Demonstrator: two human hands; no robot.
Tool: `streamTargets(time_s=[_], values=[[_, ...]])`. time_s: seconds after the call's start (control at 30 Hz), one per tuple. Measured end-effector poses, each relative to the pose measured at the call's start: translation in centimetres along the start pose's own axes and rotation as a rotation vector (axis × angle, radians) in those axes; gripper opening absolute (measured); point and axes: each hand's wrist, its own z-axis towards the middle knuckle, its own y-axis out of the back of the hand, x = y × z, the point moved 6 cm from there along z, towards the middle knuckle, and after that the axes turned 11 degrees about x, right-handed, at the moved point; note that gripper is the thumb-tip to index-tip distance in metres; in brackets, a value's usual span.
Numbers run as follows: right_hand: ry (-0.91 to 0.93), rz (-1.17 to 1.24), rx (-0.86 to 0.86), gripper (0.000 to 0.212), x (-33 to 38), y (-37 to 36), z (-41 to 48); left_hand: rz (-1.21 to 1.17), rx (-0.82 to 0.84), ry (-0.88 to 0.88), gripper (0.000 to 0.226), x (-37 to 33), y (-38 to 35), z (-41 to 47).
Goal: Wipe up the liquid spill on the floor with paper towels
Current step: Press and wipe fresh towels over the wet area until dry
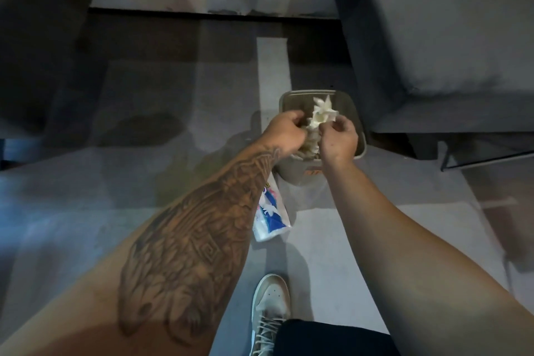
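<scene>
Both my hands are stretched out over a small beige waste bin [357, 113] that stands on the grey floor. My left hand [284, 133] and my right hand [338, 139] grip a crumpled wad of used paper towels [320, 118] between them, above the bin's opening. More crumpled paper lies inside the bin under my hands. A blue and white pack of paper towels [270, 217] lies on the floor just in front of the bin, partly hidden by my left forearm. A faint greenish wet patch [185, 179] shows on the floor left of the bin.
A grey sofa [450, 37] fills the right side, close to the bin. A dark low shelf or table [213, 13] crosses the far end. Dark furniture stands at the left. My shoe [270, 306] rests on the floor near the bottom.
</scene>
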Motion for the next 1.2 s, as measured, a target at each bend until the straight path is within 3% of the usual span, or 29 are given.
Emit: streamTargets(time_s=[0.13,0.3,0.37,0.47,0.53,0.67,0.83,0.93,1.03,1.13,1.2], values=[[0.179,-0.114,-0.025,0.024,-0.4,-0.1,-3.1,0.035,-0.132,0.013,0.043,3.0,2.4,-1.2],[0.255,-0.400,0.343,0.010,-4.6,-5.6,-7.8,0.082,-0.210,0.143,0.034,9.2,5.4,-3.4],[0.219,-0.611,0.439,0.018,-7.5,-7.1,-8.6,0.116,-0.226,0.203,0.034,12.0,5.9,-4.1],[0.169,-1.044,0.466,0.050,-11.5,-7.7,-8.7,0.136,-0.226,0.298,0.023,15.7,6.0,-5.4],[0.092,-1.194,0.474,0.053,-13.4,-7.5,-8.5,0.082,-0.213,0.318,0.014,17.7,5.6,-6.3],[0.022,-1.106,0.435,0.026,-14.5,-7.3,-8.6,-0.082,-0.156,0.396,0.037,19.9,4.4,-7.2],[0.117,-0.899,0.288,0.028,-12.1,-6.6,-9.7,-0.194,-0.059,0.460,0.044,18.5,2.7,-7.0],[0.269,-0.846,0.236,0.025,-9.6,-6.4,-10.8,-0.409,0.031,0.440,0.048,17.1,1.5,-6.8],[0.467,-0.854,0.307,0.018,-7.8,-7.4,-12.6,-0.589,0.149,0.400,0.061,16.0,0.6,-6.6],[0.550,-0.841,0.409,0.017,-7.7,-8.2,-13.8,-0.624,0.133,0.397,0.039,15.6,0.6,-6.6],[0.577,-0.760,0.453,0.018,-7.9,-7.9,-14.6,-0.642,0.001,0.421,0.020,15.8,1.6,-6.8]])
